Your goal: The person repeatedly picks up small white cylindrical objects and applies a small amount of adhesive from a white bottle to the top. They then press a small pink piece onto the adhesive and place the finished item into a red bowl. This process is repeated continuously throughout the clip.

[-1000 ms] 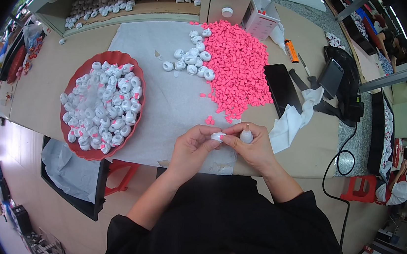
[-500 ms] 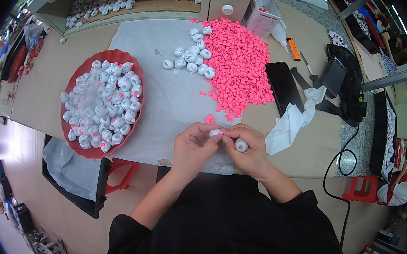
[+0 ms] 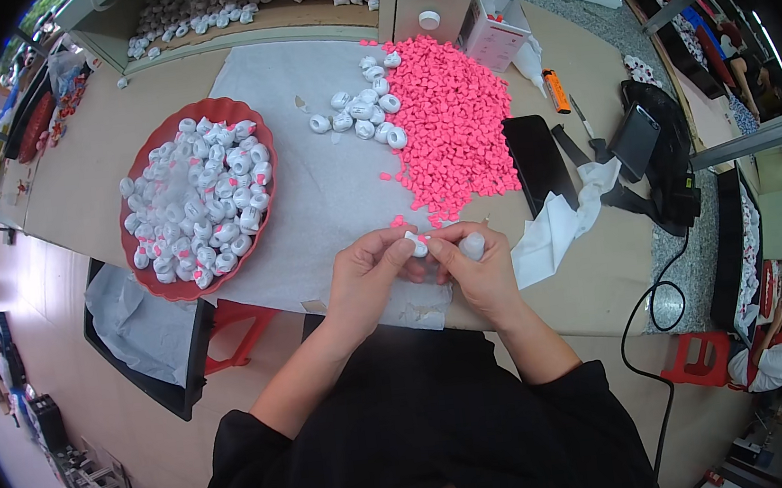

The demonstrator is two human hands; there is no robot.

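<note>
Both hands meet over the near edge of the white paper. My left hand (image 3: 370, 273) is closed, pinching a small white rounded piece (image 3: 417, 249) between thumb and fingers. A bit of pink shows on top of that piece, where the thumb and fingertips of my right hand (image 3: 484, 277) press close to it. Tucked in the right hand is a small whitish bottle (image 3: 472, 246), its end poking up past the fingers. Just beyond the hands spreads a heap of small pink pieces (image 3: 455, 123), with several loose white pieces (image 3: 363, 110) along its left side.
A red scalloped bowl (image 3: 271, 176) full of white pieces, some with pink bits, stands at left. On the right lie a black phone (image 3: 540, 163), crumpled white cloth (image 3: 548, 242), an orange cutter (image 3: 556, 91) and a white box (image 3: 492, 28). A shelf (image 3: 290, 12) stands behind.
The right hand has turned, so the bottle's end now points up and away instead of toward me. Both hands stay together at the white piece. The view has shifted slightly.
</note>
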